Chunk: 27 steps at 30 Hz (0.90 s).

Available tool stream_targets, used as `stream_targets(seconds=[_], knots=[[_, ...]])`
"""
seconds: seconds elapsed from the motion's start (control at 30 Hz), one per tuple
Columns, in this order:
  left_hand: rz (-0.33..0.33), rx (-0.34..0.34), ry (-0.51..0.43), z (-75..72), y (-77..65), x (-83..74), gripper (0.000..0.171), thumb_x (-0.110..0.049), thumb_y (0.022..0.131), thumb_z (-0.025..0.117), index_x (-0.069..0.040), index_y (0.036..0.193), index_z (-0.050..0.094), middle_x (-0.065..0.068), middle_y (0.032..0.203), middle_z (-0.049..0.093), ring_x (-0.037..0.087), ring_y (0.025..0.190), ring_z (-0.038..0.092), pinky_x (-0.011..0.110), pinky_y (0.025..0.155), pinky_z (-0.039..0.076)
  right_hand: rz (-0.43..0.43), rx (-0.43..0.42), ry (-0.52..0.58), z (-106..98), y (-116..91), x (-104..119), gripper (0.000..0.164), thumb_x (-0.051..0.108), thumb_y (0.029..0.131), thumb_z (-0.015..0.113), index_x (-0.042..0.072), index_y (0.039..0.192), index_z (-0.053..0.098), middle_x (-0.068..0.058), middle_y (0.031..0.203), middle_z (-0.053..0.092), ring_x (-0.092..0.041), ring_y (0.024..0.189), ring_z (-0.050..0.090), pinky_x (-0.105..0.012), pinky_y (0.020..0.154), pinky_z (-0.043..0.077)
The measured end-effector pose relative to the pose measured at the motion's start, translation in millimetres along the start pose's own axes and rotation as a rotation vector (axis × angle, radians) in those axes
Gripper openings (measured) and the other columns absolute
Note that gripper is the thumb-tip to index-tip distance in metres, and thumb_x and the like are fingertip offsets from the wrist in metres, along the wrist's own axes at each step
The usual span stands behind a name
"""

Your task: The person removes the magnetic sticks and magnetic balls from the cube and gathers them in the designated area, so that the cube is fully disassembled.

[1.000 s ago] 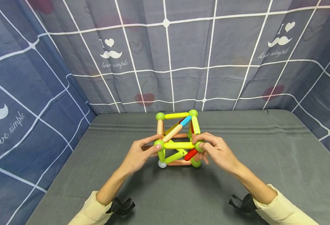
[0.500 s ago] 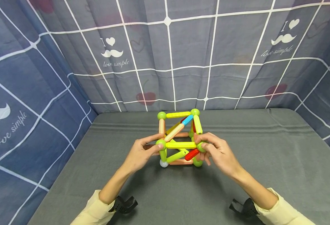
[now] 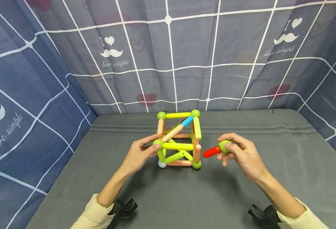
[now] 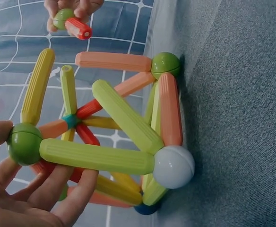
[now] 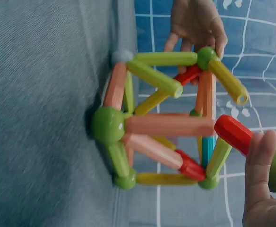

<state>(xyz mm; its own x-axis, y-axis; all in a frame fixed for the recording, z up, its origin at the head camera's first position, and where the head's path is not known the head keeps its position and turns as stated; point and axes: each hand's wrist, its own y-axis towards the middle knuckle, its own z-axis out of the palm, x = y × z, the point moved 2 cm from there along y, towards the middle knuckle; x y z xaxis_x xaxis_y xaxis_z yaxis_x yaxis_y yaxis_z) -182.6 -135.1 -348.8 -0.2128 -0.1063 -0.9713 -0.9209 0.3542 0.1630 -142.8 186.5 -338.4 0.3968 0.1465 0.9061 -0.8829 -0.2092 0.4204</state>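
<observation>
Standing on the grey table [image 3: 168,197], the rod-and-ball frame [image 3: 172,133] looks mostly whole to me: three upper corners carry balls, and only the near right one is bare. There the front yellow rod [image 3: 178,146], side yellow rod [image 3: 197,128] and orange upright [image 3: 197,153] end in the air. Filling that corner seems the main thing left, if this is building up rather than taking apart, which I can't tell. The right hand [image 3: 246,156] has its grip pinched on a green ball [image 3: 224,146], a red rod [image 3: 212,152] jutting from it toward the gap. The left hand [image 3: 136,156] pinches the near left upper ball [image 3: 157,144].

In the head view the red rod sits plainly apart from the frame; the right-wrist view makes it look almost touching the upright. The left-wrist view alone clearly reveals a low blue ball [image 4: 148,209], and shows the slanting lime rod [image 4: 126,116] ending free.
</observation>
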Motion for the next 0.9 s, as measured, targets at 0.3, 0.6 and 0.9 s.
stream_targets(seconds=[0.3, 0.6, 0.9], knots=[[-0.013, 0.016, -0.006, -2.2, -0.6, -0.6, 0.046, -0.007, 0.096, 0.065, 0.005, 0.138, 0.053, 0.023, 0.138, 0.053, 0.030, 0.110, 0.064, 0.039, 0.086, 0.055, 0.116, -0.076, -0.182, -32, -7, -4, 0.019, 0.002, 0.099, 0.057, 0.000, 0.116, 0.066, -0.009, 0.098, 0.066, -0.023, 0.071, 0.068, -0.029, 0.074, 0.057], [-0.008, 0.020, -0.028, -3.6, -0.1, 0.2, 0.046, -0.007, 0.096, 0.064, 0.006, 0.139, 0.052, 0.023, 0.137, 0.053, 0.028, 0.109, 0.065, 0.039, 0.087, 0.055, 0.377, -0.002, -0.528, -60, -4, -24, 0.039, 0.020, 0.098, 0.064, -0.001, 0.130, 0.058, -0.018, 0.109, 0.065, -0.023, 0.089, 0.067, -0.029, 0.078, 0.053], [-0.016, 0.037, -0.033, -3.5, 0.4, 0.8, 0.046, -0.008, 0.096, 0.064, 0.003, 0.140, 0.052, 0.022, 0.138, 0.053, 0.026, 0.109, 0.065, 0.040, 0.087, 0.055, 0.336, 0.047, -0.722, -72, 2, -44, 0.043, 0.012, 0.090, 0.072, -0.007, 0.126, 0.059, -0.012, 0.097, 0.065, -0.016, 0.081, 0.060, -0.024, 0.064, 0.048]])
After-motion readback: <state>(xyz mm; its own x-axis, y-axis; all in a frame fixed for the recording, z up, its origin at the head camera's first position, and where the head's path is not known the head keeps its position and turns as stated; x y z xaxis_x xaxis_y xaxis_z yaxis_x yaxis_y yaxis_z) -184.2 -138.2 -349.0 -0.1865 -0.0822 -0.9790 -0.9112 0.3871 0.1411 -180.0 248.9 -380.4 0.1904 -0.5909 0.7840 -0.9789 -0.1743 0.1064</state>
